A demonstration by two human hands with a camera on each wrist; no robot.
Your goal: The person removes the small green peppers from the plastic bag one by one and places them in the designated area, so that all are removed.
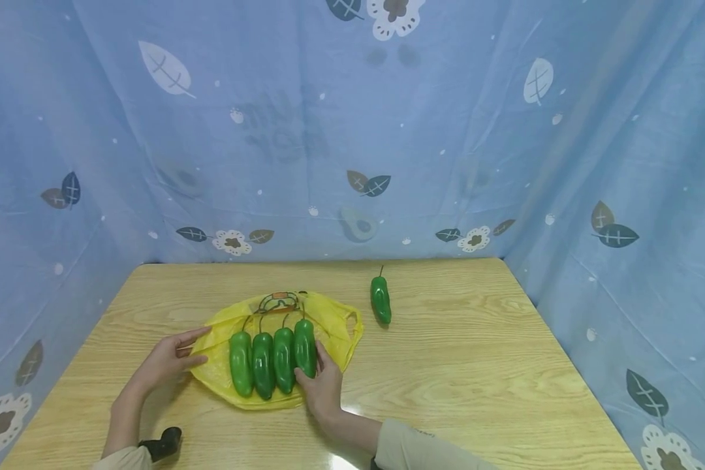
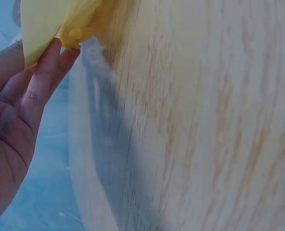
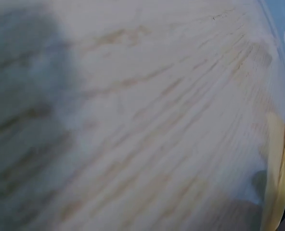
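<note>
A yellow plastic bag lies flat on the table, with several green chili peppers side by side on it, stems pointing away. My left hand pinches the bag's left edge; in the left wrist view the yellow film runs between thumb and fingers. At the right end of the row, my right hand grips the rightmost pepper near its lower half. Another green pepper lies on the table beyond the bag's right side. The right wrist view catches only a bag fold, the hand being out of frame.
The wooden table extends to the right of the bag. Blue patterned cloth hangs behind it and at both sides. A black strap piece sits by the left wrist.
</note>
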